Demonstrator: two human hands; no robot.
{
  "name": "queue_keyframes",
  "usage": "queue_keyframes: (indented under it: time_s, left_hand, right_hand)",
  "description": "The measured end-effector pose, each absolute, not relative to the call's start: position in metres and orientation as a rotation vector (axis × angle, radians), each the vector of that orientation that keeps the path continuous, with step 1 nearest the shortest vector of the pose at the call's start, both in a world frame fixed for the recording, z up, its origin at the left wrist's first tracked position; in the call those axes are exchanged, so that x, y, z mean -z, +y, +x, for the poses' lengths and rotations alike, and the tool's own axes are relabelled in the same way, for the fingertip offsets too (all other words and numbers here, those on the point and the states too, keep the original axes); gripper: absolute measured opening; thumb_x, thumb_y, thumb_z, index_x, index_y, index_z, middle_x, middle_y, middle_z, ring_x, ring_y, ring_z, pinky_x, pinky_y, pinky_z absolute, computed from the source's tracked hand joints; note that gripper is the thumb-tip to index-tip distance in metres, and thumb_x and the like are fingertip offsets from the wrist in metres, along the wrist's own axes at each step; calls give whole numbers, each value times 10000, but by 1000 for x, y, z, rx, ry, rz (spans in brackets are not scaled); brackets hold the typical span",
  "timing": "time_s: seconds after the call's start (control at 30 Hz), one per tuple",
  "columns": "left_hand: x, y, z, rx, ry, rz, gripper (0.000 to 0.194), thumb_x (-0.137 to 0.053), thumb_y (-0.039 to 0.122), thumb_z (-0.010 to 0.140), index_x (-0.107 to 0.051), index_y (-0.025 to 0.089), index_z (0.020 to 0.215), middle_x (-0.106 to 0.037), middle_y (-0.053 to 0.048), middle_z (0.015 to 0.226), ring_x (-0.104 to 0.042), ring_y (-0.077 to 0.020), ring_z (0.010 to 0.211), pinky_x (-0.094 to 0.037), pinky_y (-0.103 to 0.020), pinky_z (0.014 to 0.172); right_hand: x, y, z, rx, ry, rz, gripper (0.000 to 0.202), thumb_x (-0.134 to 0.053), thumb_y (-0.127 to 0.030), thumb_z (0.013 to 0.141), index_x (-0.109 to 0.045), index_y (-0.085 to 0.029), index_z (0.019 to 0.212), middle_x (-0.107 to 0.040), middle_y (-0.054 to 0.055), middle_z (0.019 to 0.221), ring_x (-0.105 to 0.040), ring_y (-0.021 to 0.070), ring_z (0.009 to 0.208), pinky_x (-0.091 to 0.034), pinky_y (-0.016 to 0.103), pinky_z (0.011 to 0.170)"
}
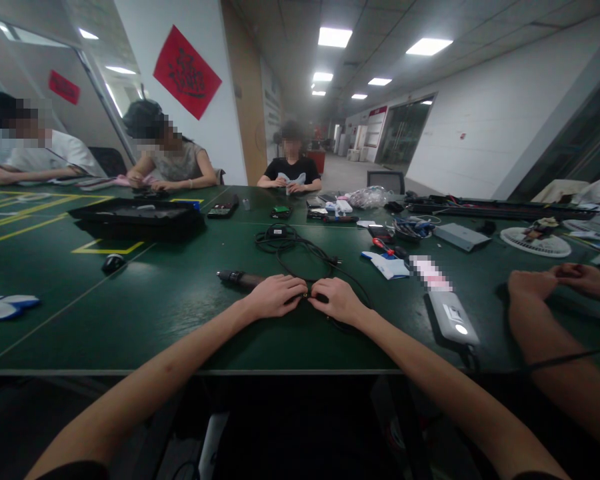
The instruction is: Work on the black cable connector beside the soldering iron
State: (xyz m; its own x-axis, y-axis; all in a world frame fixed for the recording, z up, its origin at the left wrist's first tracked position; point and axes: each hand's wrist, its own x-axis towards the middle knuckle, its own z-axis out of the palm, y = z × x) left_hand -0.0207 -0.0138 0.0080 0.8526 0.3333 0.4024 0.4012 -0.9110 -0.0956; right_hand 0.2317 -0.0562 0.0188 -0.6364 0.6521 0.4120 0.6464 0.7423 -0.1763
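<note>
Both hands meet over the green table (180, 320) near its front edge. My left hand (280, 295) is closed around the rear part of a dark electric screwdriver (239, 278), whose tip points left. My right hand (339, 300) is closed in a pinch on the end of a black cable (363, 288), its fingertips almost touching those of my left hand. Between the fingertips shows a small brass-coloured connector (305, 295); whether it is joined to the screwdriver is hidden by the fingers. Beyond the hands lies a loose coil of the same black cable with a small label.
A black tray (140, 217) and a computer mouse (113, 263) lie left. To the right are a glove (391, 265), a red-handled screwdriver (383, 247), a grey-white device (453, 317) and a person's hands (535, 283). Other people sit across the table.
</note>
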Motion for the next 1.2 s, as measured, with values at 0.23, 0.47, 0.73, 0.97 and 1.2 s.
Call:
queue_keyframes:
  time_s: [0.23, 0.47, 0.73, 0.97, 1.2]
  left_hand:
    - [-8, -13, -21, 568, -604, -2859, 237, -517, 387, 1030, -592, 231, 1193, -670, -67, 1237, -670, -206, 1068, -505, -337, 940]
    - [-5, -11, -21, 601, -591, -2838, 215, -482, 375, 1056, -619, 234, 1141, -660, -61, 1267, -666, -198, 1081, -504, -339, 943]
    - [-7, -13, -19, 564, -574, -2848, 222, -518, 334, 1027, -594, 244, 1216, -652, -54, 1294, -664, -200, 1093, -504, -340, 938]
    - [-6, -13, -20, 576, -606, -2838, 237, -521, 385, 1034, -601, 227, 1192, -656, -65, 1277, -664, -204, 1086, -512, -341, 948]
    - [-5, -12, -20, 603, -608, -2819, 210, -503, 371, 1044, -613, 227, 1148, -663, -67, 1257, -667, -203, 1082, -514, -344, 956]
  right_hand:
    - [-17, -55, 232, 3, -2485, -983, 83, -687, -270, 963, -655, -202, 928, -709, 45, 968, -649, 195, 920, -404, 305, 819]
    - [-16, -55, 232, 5, -2477, -983, 73, -687, -275, 963, -662, -207, 952, -715, 48, 982, -649, 200, 923, -404, 308, 813]
    - [-16, -55, 232, 6, -2481, -977, 80, -689, -279, 963, -668, -205, 944, -714, 52, 986, -647, 197, 925, -407, 302, 806]
    - [-17, -55, 233, 2, -2477, -980, 81, -684, -282, 966, -665, -206, 944, -717, 54, 989, -648, 199, 925, -412, 303, 817]
    - [-17, -55, 232, -2, -2490, -976, 80, -673, -280, 975, -659, -205, 949, -717, 48, 985, -648, 199, 934, -415, 310, 828]
